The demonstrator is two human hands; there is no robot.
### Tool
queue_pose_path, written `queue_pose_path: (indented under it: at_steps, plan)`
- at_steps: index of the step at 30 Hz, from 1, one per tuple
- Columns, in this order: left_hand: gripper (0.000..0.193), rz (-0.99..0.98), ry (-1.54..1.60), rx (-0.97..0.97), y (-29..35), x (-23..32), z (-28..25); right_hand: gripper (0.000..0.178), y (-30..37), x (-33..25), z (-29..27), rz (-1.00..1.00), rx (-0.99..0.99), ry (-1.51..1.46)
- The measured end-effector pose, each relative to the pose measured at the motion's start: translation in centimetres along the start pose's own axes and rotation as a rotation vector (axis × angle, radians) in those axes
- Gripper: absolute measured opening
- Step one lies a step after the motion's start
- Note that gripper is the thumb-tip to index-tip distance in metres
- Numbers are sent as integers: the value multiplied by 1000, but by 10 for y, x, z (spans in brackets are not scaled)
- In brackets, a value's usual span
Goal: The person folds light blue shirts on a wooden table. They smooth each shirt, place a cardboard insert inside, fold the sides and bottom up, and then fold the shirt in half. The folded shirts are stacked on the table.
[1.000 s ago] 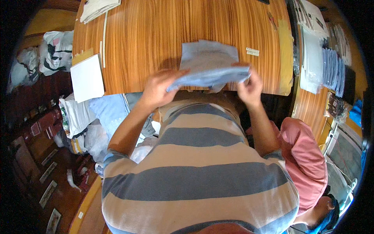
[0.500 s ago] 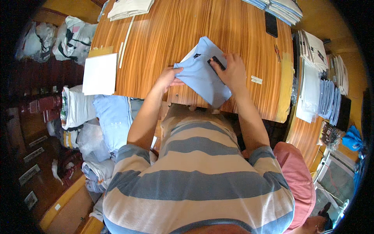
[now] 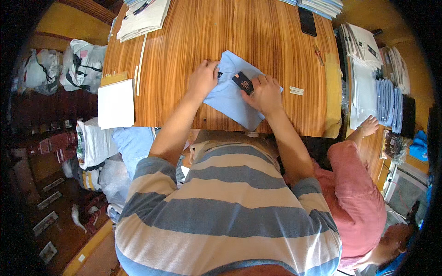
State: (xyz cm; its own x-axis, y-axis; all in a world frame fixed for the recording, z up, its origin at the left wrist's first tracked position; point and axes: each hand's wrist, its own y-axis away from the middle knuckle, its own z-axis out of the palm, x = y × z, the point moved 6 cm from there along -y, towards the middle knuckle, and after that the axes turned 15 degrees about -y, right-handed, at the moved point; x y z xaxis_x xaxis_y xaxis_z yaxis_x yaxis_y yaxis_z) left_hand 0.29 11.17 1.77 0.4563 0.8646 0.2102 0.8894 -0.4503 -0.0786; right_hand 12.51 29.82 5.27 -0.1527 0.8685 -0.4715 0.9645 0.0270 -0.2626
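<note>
Wood-grain counter [image 3: 184, 50] runs on beyond the top edge. On it, the left hand [image 3: 204, 80] covers the left side of a folded blue shirt [image 3: 230, 99], partly hiding its neck label [image 3: 220, 74]; the right hand [image 3: 266, 94] overlaps a black tag [image 3: 242, 83]. Whether either hand's fingers grip cannot be told.

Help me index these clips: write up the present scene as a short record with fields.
Left hand: at the left side of the shirt, near its collar
Right hand: on the shirt's right side, thumb by the black tag
Garment: light-blue shirt, folded, on the wooden table
Table, left edge: white sheets
Table, far right: dark phone-like slab
Co-worker: red-sleeved arm at right, hand near clear plastic packaging
</note>
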Motion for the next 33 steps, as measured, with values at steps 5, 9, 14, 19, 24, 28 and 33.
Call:
queue_pose_path:
  at_steps: [5,9,14,19,24,28,33]
  plan:
    - [32,-15,87,85,-1,-14,16,47,24,-13,-4,16,-94,-39]
    - [40,-57,107,36,-8,-16,12,49,45,-8,2,126,-28,-96]
    - [56,-157,287,-320,-19,-36,10,49,78,-1,-23,423,148,-114]
    - [53,-144,351,-609,-29,-58,26,56,126,42,4,1102,76,-574]
    - [43,-115,520,-594,-40,-68,11,43,97,39,24,1043,140,-795]
    - [27,-181,563,-394,-57,-127,-29,28,11,18,33,857,204,-922]
    - [20,-295,683,18,-137,-314,-119,31,-235,-33,103,500,112,-1026]
